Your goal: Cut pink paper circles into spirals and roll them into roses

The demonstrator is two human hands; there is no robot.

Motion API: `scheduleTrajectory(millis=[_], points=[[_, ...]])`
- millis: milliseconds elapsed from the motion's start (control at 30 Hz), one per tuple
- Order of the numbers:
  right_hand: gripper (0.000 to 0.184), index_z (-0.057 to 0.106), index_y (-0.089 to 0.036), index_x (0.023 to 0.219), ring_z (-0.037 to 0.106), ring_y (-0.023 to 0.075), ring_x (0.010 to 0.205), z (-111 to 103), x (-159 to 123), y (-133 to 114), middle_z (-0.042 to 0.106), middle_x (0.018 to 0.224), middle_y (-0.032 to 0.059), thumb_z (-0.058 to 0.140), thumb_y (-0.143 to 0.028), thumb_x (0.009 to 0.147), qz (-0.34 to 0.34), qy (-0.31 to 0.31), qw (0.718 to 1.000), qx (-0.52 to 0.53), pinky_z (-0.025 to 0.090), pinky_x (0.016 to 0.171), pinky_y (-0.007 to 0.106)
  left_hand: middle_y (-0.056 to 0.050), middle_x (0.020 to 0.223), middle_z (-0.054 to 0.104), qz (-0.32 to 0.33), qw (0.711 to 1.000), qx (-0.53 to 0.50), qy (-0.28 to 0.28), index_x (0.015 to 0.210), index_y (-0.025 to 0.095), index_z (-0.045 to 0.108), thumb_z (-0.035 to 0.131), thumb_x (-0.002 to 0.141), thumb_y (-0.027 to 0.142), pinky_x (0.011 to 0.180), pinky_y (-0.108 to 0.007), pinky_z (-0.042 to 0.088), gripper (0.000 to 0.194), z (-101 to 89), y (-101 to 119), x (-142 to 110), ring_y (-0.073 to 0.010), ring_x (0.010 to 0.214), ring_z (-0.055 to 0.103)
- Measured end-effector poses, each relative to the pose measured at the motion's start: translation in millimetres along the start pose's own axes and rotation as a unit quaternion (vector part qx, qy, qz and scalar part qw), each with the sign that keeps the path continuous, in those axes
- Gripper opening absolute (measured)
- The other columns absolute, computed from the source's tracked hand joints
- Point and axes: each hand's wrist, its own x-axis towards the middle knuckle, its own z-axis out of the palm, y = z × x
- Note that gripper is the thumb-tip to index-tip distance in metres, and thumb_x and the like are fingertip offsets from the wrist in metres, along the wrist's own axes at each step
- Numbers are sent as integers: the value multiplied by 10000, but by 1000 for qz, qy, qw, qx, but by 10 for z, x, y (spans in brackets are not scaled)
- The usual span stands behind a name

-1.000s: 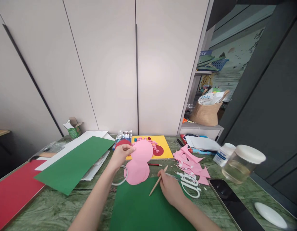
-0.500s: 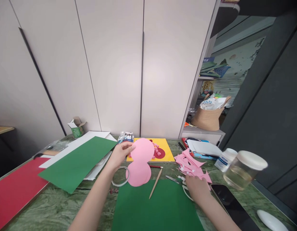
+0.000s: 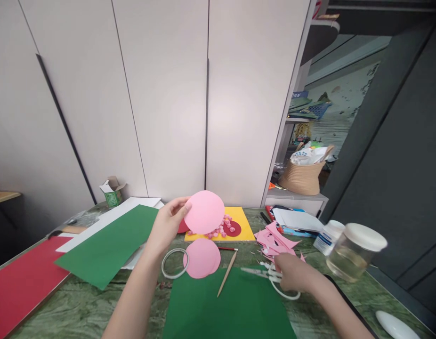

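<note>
Over the counter (image 3: 84, 310), the left hand (image 3: 167, 222) pinches a pink paper circle (image 3: 205, 213); well apart from it, the right hand (image 3: 293, 272) grips white-handled scissors (image 3: 266, 273).

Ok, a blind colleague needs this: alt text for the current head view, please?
The left hand holds up a round pink paper piece; the right hand is at a pair of white-handled scissors beside pink scraps. A green sheet lies in front.

Pink circle (image 3: 204, 212) held in left hand (image 3: 169, 223).
Scissors (image 3: 257, 272) gripped by right hand (image 3: 293, 273); pink scraps (image 3: 276, 238) piled on counter (image 3: 84, 303).
</note>
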Motion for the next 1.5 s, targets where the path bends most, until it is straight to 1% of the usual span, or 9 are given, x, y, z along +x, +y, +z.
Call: scheduleTrajectory(millis=[200,367,600,733,900,1000,1167,1367,1500], points=[[118,515,-176,807,521,143,660,-540,-186,-21,571,707,8,474,-149,700,-64,89,989,104,337,567,229,10,744,603,24,999,-9,23,1083,184,574,652,719,365,611,-196,432,414,-7,218,-107,-107,687,549],[280,531,-174,947,449,121,615,-903,-337,-582,481,685,-22,551,-386,764,-200,129,852,467,350,552,230,-5,724,633,4,1000,5,-22,972,174,608,652,723,320,564,-189,419,292,164,300,-212,-107,661,558],[194,504,-164,643,369,89,554,-838,-271,-1016,417,594,-46,608,-304,728,-227,184,808,511,294,516,222,-24,770,656,13,999,-23,-19,926,165,617,657,725,328,606,-187,436,262,360,260,-270,-116,726,592],[208,504,-172,640,370,86,505,-778,-250,-1017,431,540,-57,603,-327,738,-198,272,768,546,298,504,226,-23,864,662,28,993,-114,5,1155,203,495,651,735,327,668,-209,474,465,442,260,-317,-126,789,612],[247,503,-175,642,428,99,505,-794,-251,-1017,461,530,-48,583,-371,768,-181,359,719,566,336,522,234,-96,1111,630,-30,983,-143,-109,1241,195,416,692,685,260,771,-302,514,624,593,290,-396,-204,957,620],[249,503,-176,663,411,94,495,-789,-252,-1023,454,531,-51,591,-380,774,-192,344,720,571,315,503,230,-105,1132,627,-27,991,-72,-112,1124,163,538,676,694,262,828,-322,500,462,673,294,-425,-230,1016,601],[314,465,-182,665,426,109,556,-787,-308,-1008,443,586,-37,494,-435,850,-251,304,730,558,332,559,247,-116,1061,663,-27,998,-59,10,1071,131,566,683,681,276,756,-318,528,432,686,301,-415,-235,961,629],[351,429,-190,693,404,119,601,-790,-419,-1081,429,630,-32,403,-479,890,-303,179,803,480,307,571,246,-128,1088,656,12,989,-100,105,1076,113,575,723,643,324,797,-313,523,504,603,270,-399,-232,992,623],[354,425,-184,670,371,111,585,-750,-425,-1155,426,606,-39,415,-458,893,-296,172,833,435,272,557,238,-113,1001,674,8,984,-129,122,1091,113,553,730,640,343,672,-293,544,537,577,216,-403,-224,877,651]])
